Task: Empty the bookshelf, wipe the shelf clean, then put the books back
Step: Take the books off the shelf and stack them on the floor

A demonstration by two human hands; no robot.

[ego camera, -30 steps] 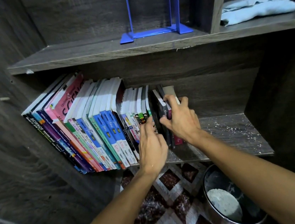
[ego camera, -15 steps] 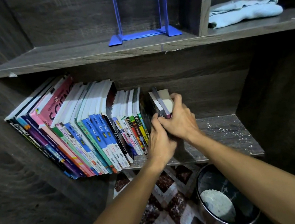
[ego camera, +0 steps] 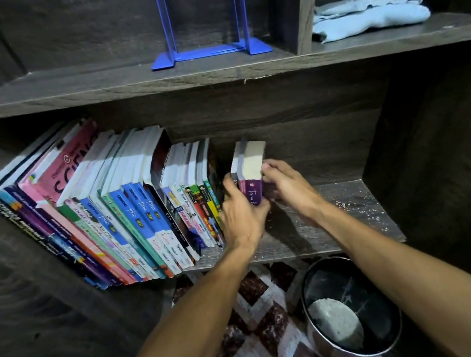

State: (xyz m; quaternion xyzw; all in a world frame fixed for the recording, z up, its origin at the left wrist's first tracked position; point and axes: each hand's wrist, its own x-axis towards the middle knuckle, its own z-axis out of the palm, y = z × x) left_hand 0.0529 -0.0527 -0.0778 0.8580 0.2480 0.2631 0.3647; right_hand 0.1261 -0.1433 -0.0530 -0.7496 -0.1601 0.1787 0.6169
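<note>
Purple-spined books [ego camera: 251, 173] — pressed together, left hand [ego camera: 243, 216] and right hand [ego camera: 287, 186] curled round them

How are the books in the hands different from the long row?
The held books are just a few short ones; the long row has many, mostly taller. The held books stand nearly upright between the left hand and right hand; the long row leans left. Both are in the lower shelf.

Dim, front-lit, deep shadows, edges bowed outward.
</note>
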